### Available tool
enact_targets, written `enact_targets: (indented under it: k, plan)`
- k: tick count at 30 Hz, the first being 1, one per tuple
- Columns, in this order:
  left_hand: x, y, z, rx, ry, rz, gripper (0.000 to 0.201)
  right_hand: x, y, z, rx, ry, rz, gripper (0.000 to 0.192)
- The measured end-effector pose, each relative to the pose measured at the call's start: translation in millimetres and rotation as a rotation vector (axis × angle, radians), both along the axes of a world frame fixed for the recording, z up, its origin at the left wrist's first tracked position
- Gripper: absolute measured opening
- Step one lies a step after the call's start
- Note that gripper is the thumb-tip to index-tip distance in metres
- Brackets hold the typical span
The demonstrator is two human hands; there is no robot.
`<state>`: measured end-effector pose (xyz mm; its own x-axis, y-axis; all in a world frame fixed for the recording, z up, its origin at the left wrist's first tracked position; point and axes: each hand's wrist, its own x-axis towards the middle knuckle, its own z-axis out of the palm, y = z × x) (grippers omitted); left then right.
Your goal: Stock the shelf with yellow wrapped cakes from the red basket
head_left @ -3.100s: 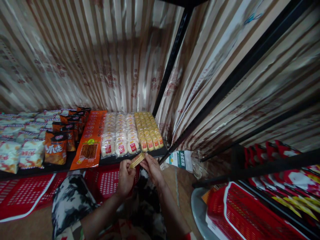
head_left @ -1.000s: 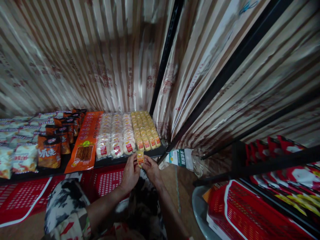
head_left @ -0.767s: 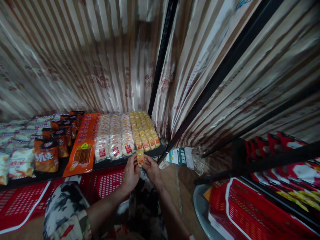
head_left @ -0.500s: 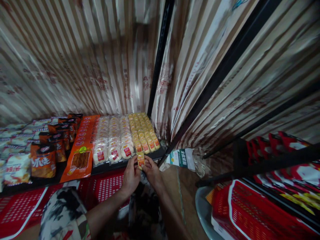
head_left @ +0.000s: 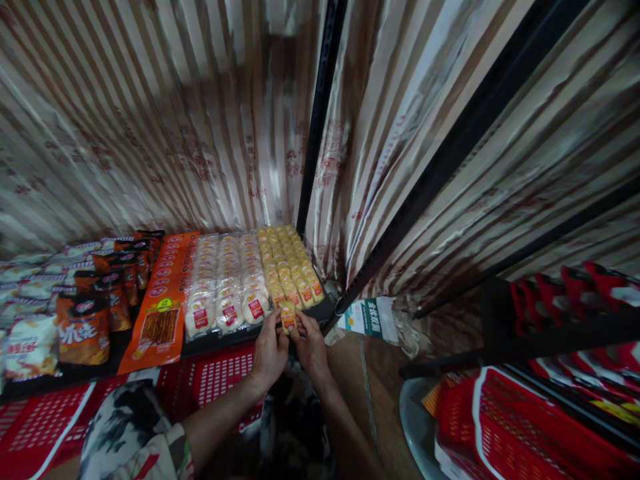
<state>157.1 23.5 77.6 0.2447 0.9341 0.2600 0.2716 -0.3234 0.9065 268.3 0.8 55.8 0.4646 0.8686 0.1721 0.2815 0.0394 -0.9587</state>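
Both of my hands hold one small yellow snack packet (head_left: 289, 317) with a red label, upright, at the front edge of a black shelf (head_left: 227, 338). My left hand (head_left: 268, 351) pinches its left side and my right hand (head_left: 311, 345) its right side. The packet sits just in front of the rows of like yellow packets (head_left: 287, 264) at the shelf's right end. Beside those lie rows of round white rice-cracker packs (head_left: 227, 280).
An orange flat snack pack (head_left: 161, 300), dark orange bags (head_left: 83, 327) and white bags (head_left: 30, 343) fill the shelf's left part. Red plastic baskets (head_left: 220, 373) sit under the shelf, another (head_left: 505, 427) at right. A black upright post (head_left: 315, 120), striped curtain and a small carton (head_left: 369, 317) stand behind.
The packet, held flat and slanted three seconds ago, now stands upright. Over the last second my hands have carried it forward to the shelf edge by the yellow rows.
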Motion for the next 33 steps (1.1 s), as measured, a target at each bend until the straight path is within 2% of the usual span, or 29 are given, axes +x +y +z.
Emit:
enact_targets:
  k: [9,20,33]
  plan:
    - [-2.3,10.6,0.5,-0.018,0.019,0.020,0.046,-10.1,9.9,10.2,-0.035,-0.141,-0.052,0.041]
    - [-2.1,13.2,-2.0,-0.031,0.038,0.006,0.041,-16.7,11.9,4.4,-0.066,-0.370,-0.090,0.043]
    - [-8.1,10.3,-10.2,-0.061,0.019,0.002,0.045,-20.6,14.3,1.5,-0.065,-0.389,-0.095,0.037]
